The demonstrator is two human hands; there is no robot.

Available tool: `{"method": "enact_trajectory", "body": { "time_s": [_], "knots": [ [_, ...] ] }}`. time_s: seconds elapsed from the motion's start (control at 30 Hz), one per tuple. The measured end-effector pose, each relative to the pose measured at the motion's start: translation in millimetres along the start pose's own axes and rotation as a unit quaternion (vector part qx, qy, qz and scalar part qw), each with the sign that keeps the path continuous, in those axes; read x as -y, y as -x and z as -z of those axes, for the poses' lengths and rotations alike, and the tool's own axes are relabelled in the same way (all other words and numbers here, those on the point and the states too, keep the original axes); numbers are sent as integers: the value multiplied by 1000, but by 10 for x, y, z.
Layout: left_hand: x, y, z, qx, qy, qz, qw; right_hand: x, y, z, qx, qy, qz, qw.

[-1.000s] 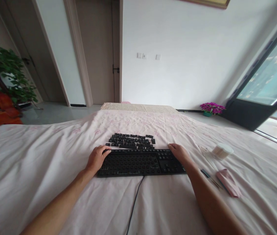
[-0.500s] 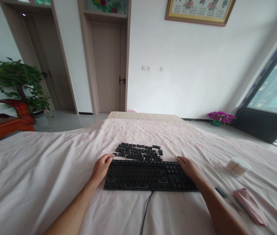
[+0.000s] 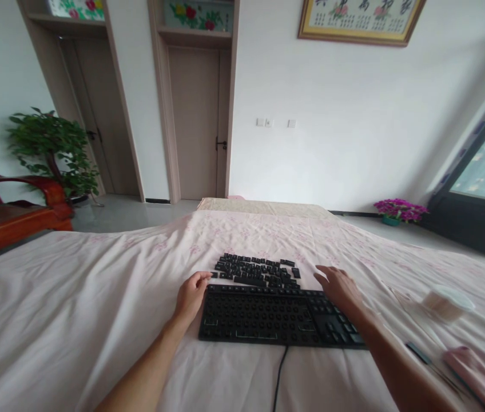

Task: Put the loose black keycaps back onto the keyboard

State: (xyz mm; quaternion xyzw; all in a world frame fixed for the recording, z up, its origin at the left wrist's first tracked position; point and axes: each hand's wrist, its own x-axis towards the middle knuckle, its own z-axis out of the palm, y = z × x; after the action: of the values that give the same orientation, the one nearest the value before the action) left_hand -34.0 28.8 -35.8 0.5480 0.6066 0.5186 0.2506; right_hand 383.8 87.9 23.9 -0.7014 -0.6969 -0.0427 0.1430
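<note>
A black keyboard (image 3: 257, 315) lies on the cloth, with its main block of keycaps removed and the bare switch posts showing. Behind its rear edge is a loose cluster of black keycaps (image 3: 249, 281), the long space bar among them. My left hand (image 3: 191, 292) is at the keyboard's rear left corner, thumb and fingers pressed together beside the leftmost loose keycap (image 3: 214, 275). Whether anything is between those fingertips I cannot make out. Over the keyboard's right end hovers my right hand (image 3: 340, 288), fingers apart and holding nothing, its forearm covering the right corner.
A pale patterned cloth (image 3: 139, 297) covers the surface. To the right lie a round tub of cotton swabs (image 3: 447, 303), a dark-handled thin tool (image 3: 418, 353) and a pink cloth (image 3: 474, 372). The keyboard's cable (image 3: 280, 377) runs toward me.
My right hand has lifted off the keyboard's right rear edge, and its fingers have spread. My left hand stays at the left corner. The whole view has shifted slightly.
</note>
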Motion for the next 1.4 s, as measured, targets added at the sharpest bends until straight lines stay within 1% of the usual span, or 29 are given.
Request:
{"method": "enact_trajectory", "body": {
  "time_s": [0.03,0.1,0.13,0.17,0.23,0.3,0.4,0.5,0.6,0.77,0.87,0.97,1.07,1.2,1.27,1.4],
  "knots": [
    [6,-14,-2,0,-1,3,1000,188,-58,45,2,-14,36,999],
    [10,-40,-5,1,0,9,1000,642,-176,103,6,-55,128,990],
    [6,-49,-4,2,0,10,1000,892,-232,105,24,-76,164,983],
    [-1,-55,-2,4,1,10,1000,1143,-286,89,42,-98,183,977],
    [-21,-57,8,10,5,11,1000,1616,-387,7,74,-117,197,971],
    [-41,-52,21,13,14,11,1000,2012,-482,-108,90,-121,205,967],
    [-50,-52,38,14,46,22,999,2432,-613,-264,107,-109,204,967],
    [-32,-69,45,17,89,48,995,2672,-730,-362,115,-83,190,971],
    [-9,-89,40,16,115,59,991,2792,-822,-420,118,-58,176,976],
    [-11,-98,33,9,124,65,990,2853,-874,-450,143,-36,164,975],
    [-28,-94,40,8,127,63,990,2860,-841,-390,144,-43,171,974],
    [-29,-92,36,2,133,64,989,2847,-755,-265,136,-66,188,970],
    [-15,-88,17,-4,137,66,988,2785,-580,-114,138,-98,213,962],
    [-5,-70,-2,-3,133,65,989,2625,-200,45,150,-135,260,944],
    [-6,-60,-2,0,129,61,990,2536,15,79,152,-164,283,933],
    [-2,-55,11,4,114,53,992,2410,389,44,136,-220,281,924]
  ]
}}
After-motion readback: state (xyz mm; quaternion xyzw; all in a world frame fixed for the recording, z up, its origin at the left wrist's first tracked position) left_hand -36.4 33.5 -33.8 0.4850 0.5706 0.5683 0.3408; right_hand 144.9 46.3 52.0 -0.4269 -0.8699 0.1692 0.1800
